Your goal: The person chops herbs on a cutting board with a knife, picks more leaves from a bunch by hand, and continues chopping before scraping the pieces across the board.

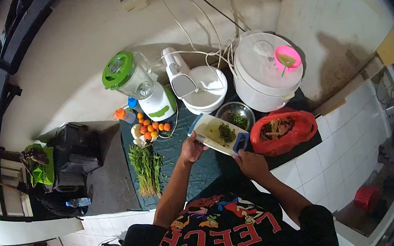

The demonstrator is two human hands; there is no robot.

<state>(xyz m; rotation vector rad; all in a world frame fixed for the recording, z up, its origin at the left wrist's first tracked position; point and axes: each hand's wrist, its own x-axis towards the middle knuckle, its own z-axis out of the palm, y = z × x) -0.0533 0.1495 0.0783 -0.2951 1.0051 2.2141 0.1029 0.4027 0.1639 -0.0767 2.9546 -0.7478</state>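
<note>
Here the cutting board (215, 134) spans between both hands' grip

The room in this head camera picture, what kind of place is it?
Most likely a small home kitchen. A blender and a rice cooker stand by the wall, and both hands, left hand and right hand, hold a cutting board with chopped greens over a metal bowl.

The white cutting board (215, 134) with blue handles at both ends is held tilted above the dark surface (210, 171), the left hand (192, 148) at its seven o'clock corner and the right hand (249, 163) at its four o'clock end, with chopped greens (226, 133) heaped right of its middle.
</note>
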